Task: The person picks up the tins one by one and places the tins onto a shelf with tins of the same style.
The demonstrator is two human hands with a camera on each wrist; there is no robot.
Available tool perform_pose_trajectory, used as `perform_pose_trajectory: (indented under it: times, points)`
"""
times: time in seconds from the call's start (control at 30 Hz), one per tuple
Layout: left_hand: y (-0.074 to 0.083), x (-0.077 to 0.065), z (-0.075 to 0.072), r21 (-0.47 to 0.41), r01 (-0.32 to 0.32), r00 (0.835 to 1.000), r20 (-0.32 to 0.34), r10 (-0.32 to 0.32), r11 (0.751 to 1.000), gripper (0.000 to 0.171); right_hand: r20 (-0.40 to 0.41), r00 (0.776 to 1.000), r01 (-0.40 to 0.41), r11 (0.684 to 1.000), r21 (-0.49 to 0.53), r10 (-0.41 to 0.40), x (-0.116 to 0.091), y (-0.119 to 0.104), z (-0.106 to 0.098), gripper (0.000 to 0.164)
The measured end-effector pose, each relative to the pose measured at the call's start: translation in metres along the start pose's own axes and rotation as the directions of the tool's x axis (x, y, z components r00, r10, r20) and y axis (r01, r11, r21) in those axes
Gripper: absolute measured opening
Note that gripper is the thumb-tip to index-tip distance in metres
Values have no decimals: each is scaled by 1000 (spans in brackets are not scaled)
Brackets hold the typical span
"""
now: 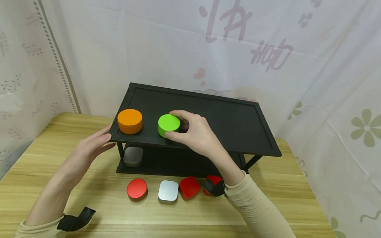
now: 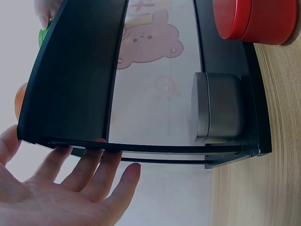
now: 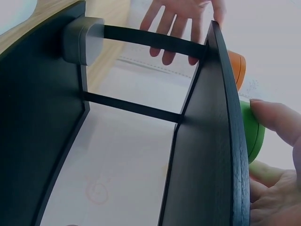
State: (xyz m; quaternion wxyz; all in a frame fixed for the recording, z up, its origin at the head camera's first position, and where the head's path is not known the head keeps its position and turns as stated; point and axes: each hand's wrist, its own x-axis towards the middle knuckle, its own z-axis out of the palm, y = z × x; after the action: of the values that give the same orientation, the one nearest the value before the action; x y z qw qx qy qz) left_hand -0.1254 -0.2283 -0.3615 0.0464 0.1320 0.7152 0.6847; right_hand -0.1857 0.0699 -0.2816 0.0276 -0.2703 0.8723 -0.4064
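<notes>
A black two-tier shelf (image 1: 210,116) stands on the wooden table. My right hand (image 1: 196,132) pinches a green round tin (image 1: 168,125) between thumb and fingers at the front of the top board. To its left on the same board sits an orange round tin (image 1: 130,122). My left hand (image 1: 88,147) holds the shelf's left end; in the left wrist view the thumb is at the top board's edge and the fingers (image 2: 89,172) reach under it, fairly straight. A silver square tin (image 2: 221,108) rests on the lower board at the left end.
In front of the shelf lie a red round tin (image 1: 137,189), a silver square tin (image 1: 168,191) and a red square tin (image 1: 189,187). Another red tin (image 1: 212,184) is partly hidden by the black strap on my right wrist. A patterned white curtain (image 1: 169,41) hangs close behind.
</notes>
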Motion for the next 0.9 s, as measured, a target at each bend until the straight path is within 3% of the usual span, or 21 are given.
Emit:
perform_pose_trajectory:
  times: [0.3, 0.5, 0.9]
  points:
    - [1, 0, 1, 7, -2, 1000, 10, 2, 1000, 45, 13, 1000, -19, 1000, -14, 19, 1, 0, -1, 53]
    - [1, 0, 1, 5, 11, 1000, 7, -11, 1000, 45, 17, 999, -30, 999, -30, 30, -1, 0, -1, 66]
    - [-1, 1, -1, -4, -28, 999, 17, 28, 1000, 45, 28, 999, -46, 999, -18, 46, -15, 3, -5, 75]
